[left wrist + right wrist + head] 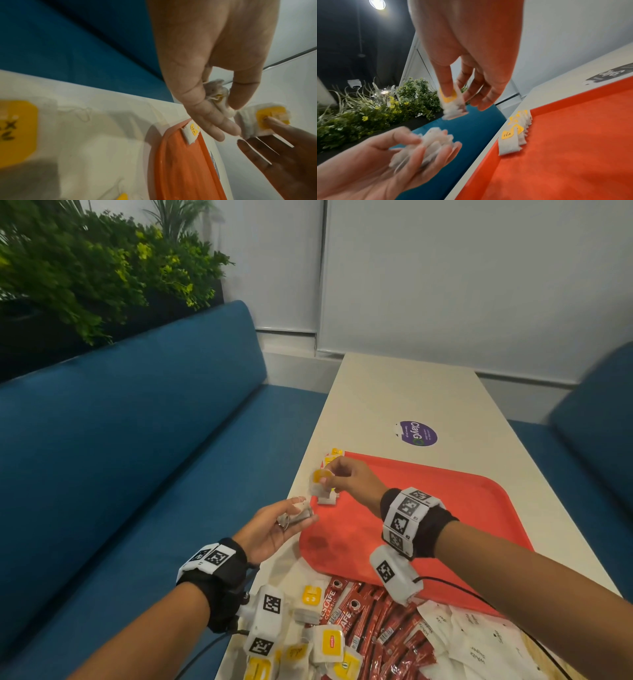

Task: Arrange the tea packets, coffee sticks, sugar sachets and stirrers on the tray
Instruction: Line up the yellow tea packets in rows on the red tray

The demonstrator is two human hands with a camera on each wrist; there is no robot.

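Note:
My right hand (337, 477) pinches a white tea packet with a yellow tag (319, 481) (452, 104) (262, 120) above the left rim of the red tray (445, 508). A row of tea packets (515, 134) (330, 470) leans along that rim inside the tray. Palm up, just left of the tray's near left corner, my left hand (287, 520) holds a small bunch of tea packets (299, 513) (428, 146) (217, 97), fingers curled round them.
At the table's near edge lies a heap of tea packets (325, 642), red coffee sticks (376, 621) and white sugar sachets (472, 642). A purple sticker (418, 433) is beyond the tray. Blue benches (137, 457) flank the table; plants (85, 268) stand behind the left one.

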